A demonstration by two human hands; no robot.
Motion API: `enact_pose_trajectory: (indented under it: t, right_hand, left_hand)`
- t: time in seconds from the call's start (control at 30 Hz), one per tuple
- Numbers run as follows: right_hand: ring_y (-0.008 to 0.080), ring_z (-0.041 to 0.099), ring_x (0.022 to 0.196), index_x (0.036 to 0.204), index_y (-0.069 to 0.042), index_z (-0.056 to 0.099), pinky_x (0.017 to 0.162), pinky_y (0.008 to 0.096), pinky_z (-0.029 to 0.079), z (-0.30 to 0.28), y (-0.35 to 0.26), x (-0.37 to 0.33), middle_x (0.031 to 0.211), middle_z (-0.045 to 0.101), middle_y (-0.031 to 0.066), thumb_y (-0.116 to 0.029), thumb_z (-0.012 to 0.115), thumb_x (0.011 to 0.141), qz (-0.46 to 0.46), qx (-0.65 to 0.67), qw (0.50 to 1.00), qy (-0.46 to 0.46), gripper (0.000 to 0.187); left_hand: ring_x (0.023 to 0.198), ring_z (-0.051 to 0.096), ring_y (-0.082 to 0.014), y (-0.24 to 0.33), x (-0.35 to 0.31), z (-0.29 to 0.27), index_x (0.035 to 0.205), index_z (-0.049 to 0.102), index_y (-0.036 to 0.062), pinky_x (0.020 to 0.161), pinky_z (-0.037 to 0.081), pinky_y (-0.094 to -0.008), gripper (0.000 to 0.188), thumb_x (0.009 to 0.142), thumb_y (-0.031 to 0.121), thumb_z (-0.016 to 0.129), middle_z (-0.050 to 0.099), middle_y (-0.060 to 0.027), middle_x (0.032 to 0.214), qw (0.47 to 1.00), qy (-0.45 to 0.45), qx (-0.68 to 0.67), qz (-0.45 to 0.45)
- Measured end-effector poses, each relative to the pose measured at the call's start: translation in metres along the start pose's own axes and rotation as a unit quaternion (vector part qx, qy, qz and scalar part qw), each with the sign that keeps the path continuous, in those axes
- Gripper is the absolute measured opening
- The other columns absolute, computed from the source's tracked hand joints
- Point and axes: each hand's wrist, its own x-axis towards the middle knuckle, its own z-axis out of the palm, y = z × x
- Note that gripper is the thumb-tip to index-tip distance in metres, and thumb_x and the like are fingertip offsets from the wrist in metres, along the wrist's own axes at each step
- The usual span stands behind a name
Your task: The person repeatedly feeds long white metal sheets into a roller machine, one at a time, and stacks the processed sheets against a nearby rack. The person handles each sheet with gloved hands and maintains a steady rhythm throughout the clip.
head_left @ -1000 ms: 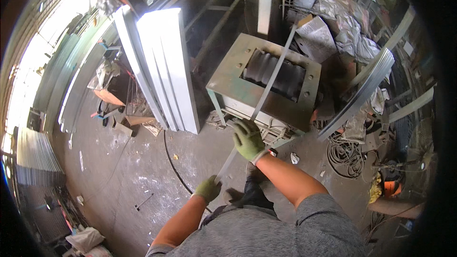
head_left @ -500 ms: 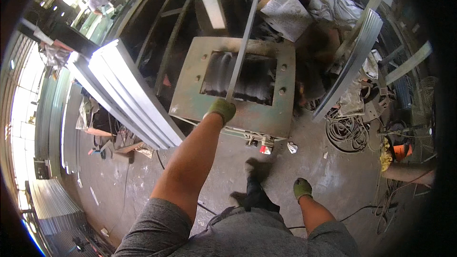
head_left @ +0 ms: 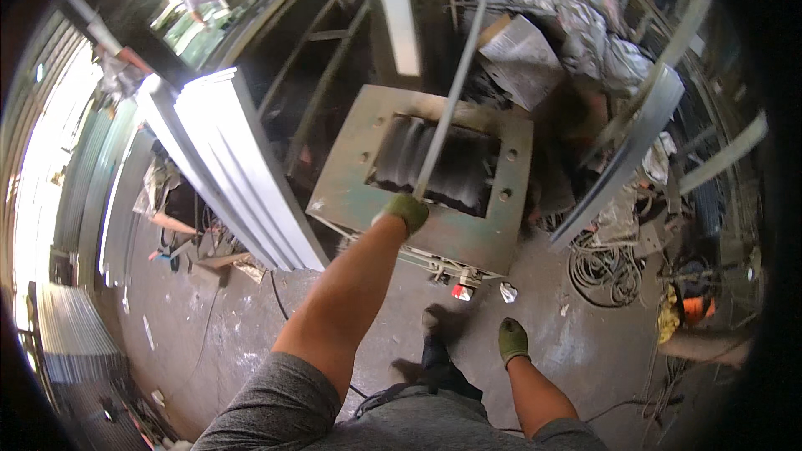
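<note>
- Head view: my left grip point(head_left: 407, 213) is closed around the metal strip point(head_left: 449, 100), near the machine's point(head_left: 468, 238) near edge; the strip spans the dark roller point(head_left: 466, 169).
- Right hand point(head_left: 514, 341) apart, grip indeterminable.
- Advisable: strip straight, fingers off the roller.

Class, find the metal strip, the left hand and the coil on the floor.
Metal strip point(head_left: 452, 98), head view: middle of its length.
Left hand point(head_left: 407, 214), head view: its gloved back.
Coil point(head_left: 603, 274), head view: its looped strands.
</note>
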Motion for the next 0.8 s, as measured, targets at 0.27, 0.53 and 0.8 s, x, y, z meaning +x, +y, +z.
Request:
enact_pose_trajectory:
  t: [0.27,0.53,0.8]
  right_hand:
    - [0.0413,0.067,0.13,0.137,0.003,0.069,0.115,0.0462,0.051,-0.032,-0.053,0.058,0.139,0.071,0.0251,-0.031,0.055,0.11,-0.079,0.112,0.975,0.176,0.046]
    - [0.0447,0.062,0.13,0.138,0.001,0.064,0.117,0.05,0.045,-0.019,-0.214,-0.01,0.14,0.066,0.0263,-0.023,0.057,0.11,-0.398,0.091,0.901,0.146,0.037]
    - [0.0475,0.056,0.137,0.135,0.0,0.065,0.118,0.055,0.045,0.057,-0.281,-0.149,0.143,0.063,0.0237,-0.019,0.069,0.101,-0.6,-0.023,0.799,0.001,0.039]
  left_hand:
    - [0.107,0.072,-0.0532,-0.1,-0.214,0.115,0.111,0.071,-0.0013,0.095,0.056,-0.0614,0.046,0.106,0.039,0.05,0.075,-0.0333,0.108,0.99,0.036,-0.131,0.038]
    - [0.113,0.071,-0.0514,-0.196,-0.454,0.226,0.133,0.066,0.0115,0.096,0.057,-0.0588,0.038,0.104,0.036,0.06,0.076,-0.0272,0.12,0.973,-0.023,-0.199,-0.112]
    - [0.117,0.07,-0.0509,-0.297,-0.632,0.345,0.135,0.063,0.0096,0.098,0.056,-0.0575,0.039,0.103,0.031,0.062,0.075,-0.0294,0.122,0.964,-0.035,-0.23,-0.131]
